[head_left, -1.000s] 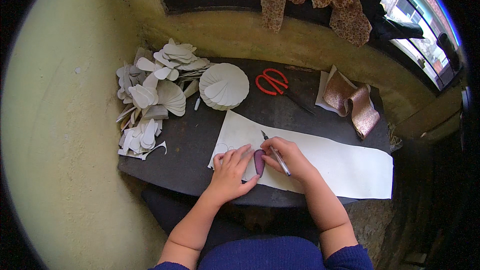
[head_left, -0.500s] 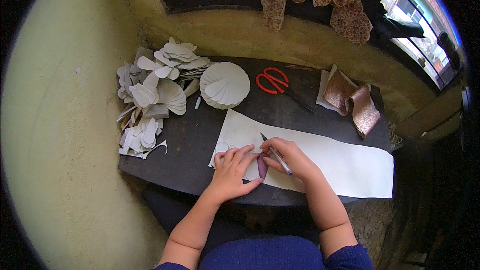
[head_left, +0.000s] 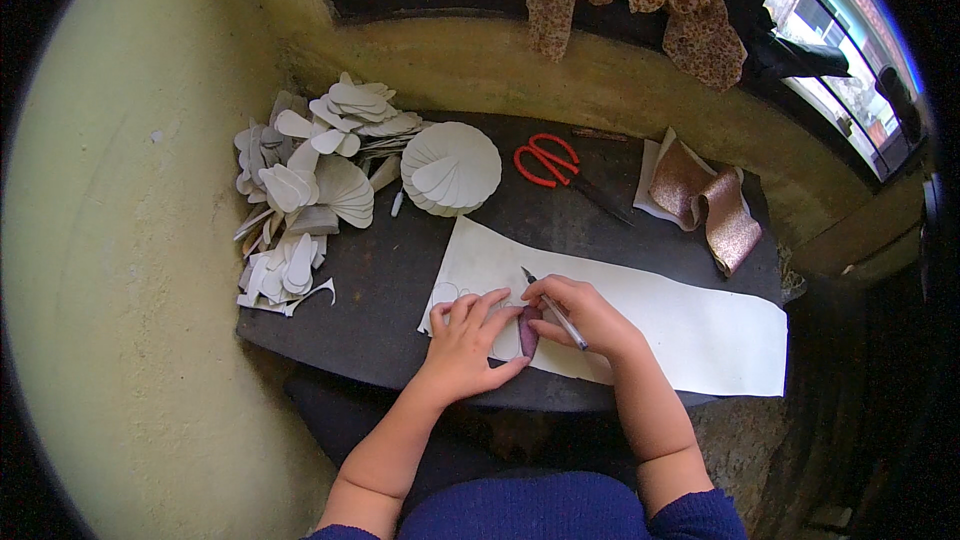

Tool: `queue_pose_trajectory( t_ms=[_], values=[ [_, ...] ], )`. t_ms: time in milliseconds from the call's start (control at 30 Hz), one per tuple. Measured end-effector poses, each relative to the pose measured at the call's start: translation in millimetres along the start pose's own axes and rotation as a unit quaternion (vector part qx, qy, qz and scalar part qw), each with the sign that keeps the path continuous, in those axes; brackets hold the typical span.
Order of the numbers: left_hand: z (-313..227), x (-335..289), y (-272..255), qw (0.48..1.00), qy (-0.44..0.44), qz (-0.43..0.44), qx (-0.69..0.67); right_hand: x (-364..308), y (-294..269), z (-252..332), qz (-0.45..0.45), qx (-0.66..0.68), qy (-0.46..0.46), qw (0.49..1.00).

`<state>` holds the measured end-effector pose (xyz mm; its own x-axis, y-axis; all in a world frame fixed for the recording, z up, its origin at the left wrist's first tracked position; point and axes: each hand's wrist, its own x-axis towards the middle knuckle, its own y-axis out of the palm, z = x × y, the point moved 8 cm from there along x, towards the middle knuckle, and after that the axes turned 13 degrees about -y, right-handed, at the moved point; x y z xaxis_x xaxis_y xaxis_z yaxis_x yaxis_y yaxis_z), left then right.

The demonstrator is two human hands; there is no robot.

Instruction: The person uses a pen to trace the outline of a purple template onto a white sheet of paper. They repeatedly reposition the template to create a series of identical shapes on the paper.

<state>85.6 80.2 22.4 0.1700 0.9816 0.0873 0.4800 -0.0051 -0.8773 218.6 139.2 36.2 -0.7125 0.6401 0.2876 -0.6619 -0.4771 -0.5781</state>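
Note:
A long white sheet [head_left: 690, 325] of stiff-looking material lies across the front of the table, with rounded pencil-thin outlines drawn at its left end. My left hand [head_left: 462, 342] rests on that end, fingers spread, its index fingertip and thumb touching the two ends of a small purple template [head_left: 529, 332]. Between my right thumb and fingers is a pen [head_left: 566, 325], its tip pointing up and away from me over the sheet. My right hand [head_left: 592, 312] sits just right of the template, its fingertips close to the template's edge; whether they touch it I cannot tell.
Loose white teardrop-shaped cutouts [head_left: 290, 190] heap at the left by the wall. A fanned round stack [head_left: 451, 170] of them stands beside a small white tube [head_left: 397, 204]. Red-handled scissors [head_left: 550, 162] lie at the back; a glittery rose-gold strip [head_left: 725, 220] sits at the right.
Both hands stay almost in place. The purple template appears a touch farther right, and more of the drawn outline beside it shows.

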Motion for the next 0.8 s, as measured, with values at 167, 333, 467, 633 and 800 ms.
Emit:
queue_pose_trajectory(
  t_ms=[167, 333, 467, 633, 800],
  values=[
    [-0.3, 0.0, -0.1, 1.000, -0.001, 0.004, -0.003, -0.5, 0.0, 1.2, 0.010, 0.010, 0.006, 1.000],
    [-1.4, 0.2, -0.6, 1.000, 0.000, 0.004, 0.001, -0.6, -0.2, 1.6, 0.017, 0.010, 0.010, 1.000],
    [-1.1, 0.3, -0.1, 1.000, -0.002, 0.006, 0.004, -0.5, -0.3, 2.7, 0.020, 0.005, 0.011, 1.000],
    [-1.0, -0.1, -0.4, 1.000, -0.002, 0.007, 0.005, -1.0, 0.0, 2.1, 0.023, 0.001, 0.010, 1.000],
    [-1.1, 0.1, 0.1, 1.000, 0.000, 0.007, 0.005, -0.8, 0.6, 1.8, 0.022, 0.001, 0.003, 1.000]
  ],
)
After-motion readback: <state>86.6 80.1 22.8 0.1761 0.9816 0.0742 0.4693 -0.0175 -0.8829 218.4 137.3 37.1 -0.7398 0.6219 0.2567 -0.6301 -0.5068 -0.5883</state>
